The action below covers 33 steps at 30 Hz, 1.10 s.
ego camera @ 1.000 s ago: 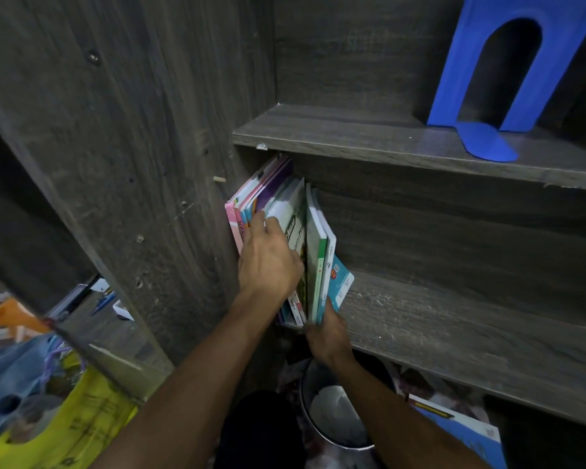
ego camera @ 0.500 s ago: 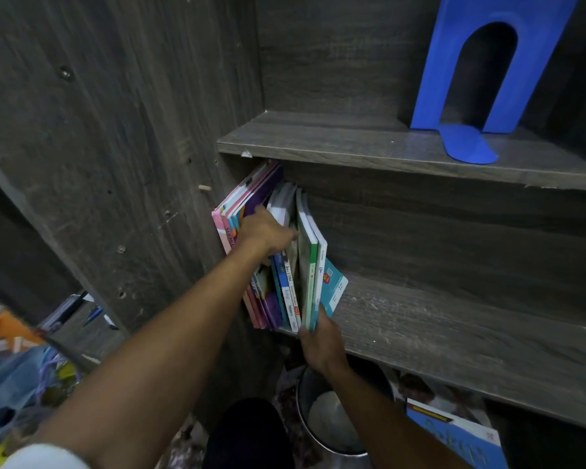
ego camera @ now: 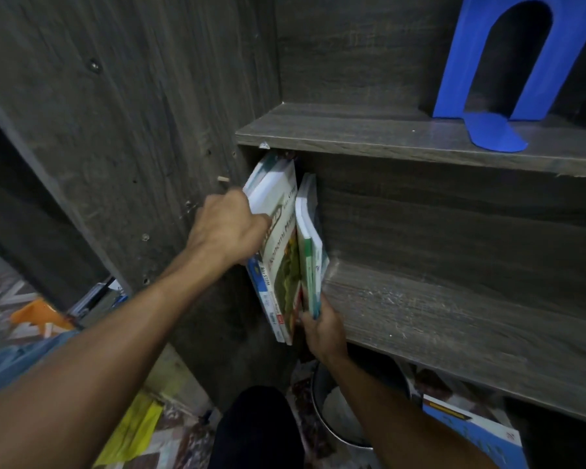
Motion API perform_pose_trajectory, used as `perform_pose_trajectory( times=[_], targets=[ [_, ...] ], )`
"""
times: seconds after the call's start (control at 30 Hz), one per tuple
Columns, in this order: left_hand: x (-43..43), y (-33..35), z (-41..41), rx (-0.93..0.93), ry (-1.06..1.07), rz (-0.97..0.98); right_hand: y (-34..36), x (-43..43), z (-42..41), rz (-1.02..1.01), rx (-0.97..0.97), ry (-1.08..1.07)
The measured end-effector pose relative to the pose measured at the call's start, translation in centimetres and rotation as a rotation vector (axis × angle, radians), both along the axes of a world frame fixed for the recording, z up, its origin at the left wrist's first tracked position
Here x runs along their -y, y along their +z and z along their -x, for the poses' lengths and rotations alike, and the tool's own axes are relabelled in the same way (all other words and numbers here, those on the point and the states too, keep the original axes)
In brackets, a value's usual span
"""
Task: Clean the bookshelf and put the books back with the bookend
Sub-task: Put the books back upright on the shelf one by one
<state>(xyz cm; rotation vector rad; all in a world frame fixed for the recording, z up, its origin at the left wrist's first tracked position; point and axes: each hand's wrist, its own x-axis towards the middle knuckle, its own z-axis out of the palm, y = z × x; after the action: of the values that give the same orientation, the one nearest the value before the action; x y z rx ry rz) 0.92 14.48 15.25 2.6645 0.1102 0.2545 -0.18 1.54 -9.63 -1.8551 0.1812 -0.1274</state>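
A row of thin books (ego camera: 283,252) stands upright at the left end of the lower shelf (ego camera: 454,319), against the dark wooden side panel. My left hand (ego camera: 229,228) grips the left part of the row from its outer side, fingers curled behind the spines. My right hand (ego camera: 322,328) holds the bottom front corner of the two green and white books (ego camera: 310,245) on the right. A blue metal bookend (ego camera: 508,72) stands alone on the upper shelf (ego camera: 386,133) at the top right.
Under the lower shelf, a metal bucket (ego camera: 335,411) sits on the floor beside a blue book (ego camera: 477,434). Yellow, orange and blue items (ego camera: 34,319) lie on the floor at the left. My dark-clad knee (ego camera: 257,431) is at the bottom centre.
My left hand has slid from the spines' front to the row's left side. The pink and purple books are now hidden behind it. The right-hand books stand straighter. The camera has moved closer.
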Motion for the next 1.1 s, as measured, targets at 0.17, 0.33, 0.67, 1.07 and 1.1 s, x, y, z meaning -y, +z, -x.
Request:
perform_pose_trajectory(
  times=[0.17, 0.33, 0.67, 1.07, 1.1],
  targets=[
    [-0.5, 0.8, 1.4, 0.037, -0.027, -0.03, 2.0, -0.8, -1.8, 0.091, -0.133, 0.189],
    [-0.8, 1.1, 2.3, 0.038, -0.017, -0.018, 3.5, -0.7, -1.9, 0.153, -0.23, 0.274],
    [-2.5, 1.5, 6.7, -0.033, -0.014, 0.015, 9.1, 1.2, -2.7, 0.189, 0.015, 0.298],
    [-3.6, 5.4, 13.2, -0.131, -0.021, 0.072, 8.8, 0.3, -2.2, 0.109, -0.144, 0.4],
    [-3.6, 5.6, 13.7, -0.13, -0.025, 0.074, 9.0, 0.3, -1.9, 0.111, -0.139, 0.431]
  ],
)
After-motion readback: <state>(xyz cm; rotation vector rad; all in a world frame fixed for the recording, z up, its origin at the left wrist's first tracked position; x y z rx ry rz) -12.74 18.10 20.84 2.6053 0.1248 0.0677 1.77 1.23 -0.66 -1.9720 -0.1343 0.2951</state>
